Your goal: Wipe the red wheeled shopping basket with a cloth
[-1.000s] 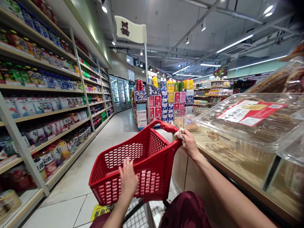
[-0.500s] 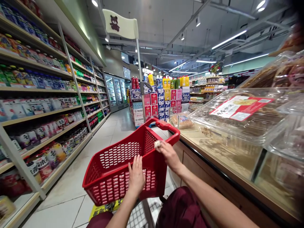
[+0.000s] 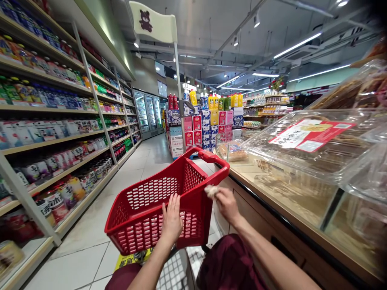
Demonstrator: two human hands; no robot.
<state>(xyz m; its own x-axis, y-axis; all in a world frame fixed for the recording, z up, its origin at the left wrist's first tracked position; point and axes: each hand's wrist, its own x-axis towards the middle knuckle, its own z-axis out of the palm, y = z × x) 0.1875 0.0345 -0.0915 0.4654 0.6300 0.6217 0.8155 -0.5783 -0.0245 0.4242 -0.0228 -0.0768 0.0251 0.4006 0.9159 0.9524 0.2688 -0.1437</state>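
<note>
A red plastic shopping cart (image 3: 193, 205) with perforated basket sides stands right in front of me, its basket holding nothing that I can see. My left hand (image 3: 172, 217) lies against the near side of the basket, fingers stretched out flat over the rim. In my right hand (image 3: 226, 203) a crumpled off-white cloth (image 3: 211, 191) is pinched between thumb and fingers. That hand is by the cart's corner, just below the red handle (image 3: 211, 158). Whether the cloth touches the cart there I cannot tell.
Drink shelves (image 3: 51, 141) line the left side. A glass-topped counter (image 3: 272, 177) with clear food boxes (image 3: 311, 145) runs close along the right. Ahead are stacked drink cartons (image 3: 196, 131) and glass-door fridges (image 3: 148, 112). A pole with a bear sign (image 3: 154, 22) rises beyond the cart.
My right hand has moved right and slightly down, away from the basket's rim, with the cloth in it. My left hand has stayed on the basket side, shifting only slightly.
</note>
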